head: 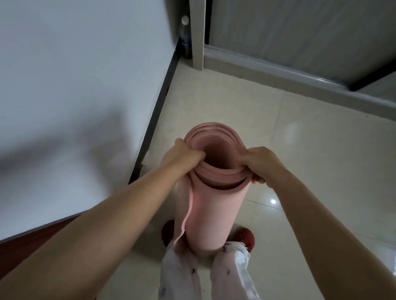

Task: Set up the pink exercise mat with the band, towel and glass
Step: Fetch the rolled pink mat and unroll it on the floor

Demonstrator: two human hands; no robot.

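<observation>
The pink exercise mat [215, 209] is rolled into a tube and stands upright between my feet, its spiral top end facing me. My left hand [183, 157] grips the left side of the roll's top rim, fingers hooked over the layers. My right hand [259, 162] pinches the right side of the same rim. The mat's loose outer edge hangs down the left side of the roll. No band, towel or glass is in view.
A white wall [71, 76] with a dark skirting board runs along the left. A grey door frame [197, 29] and raised threshold [308, 86] lie ahead, with a bottle [185, 36] in the corner. Glossy cream floor tiles [317, 155] spread to the right. Red slippers show beside the roll.
</observation>
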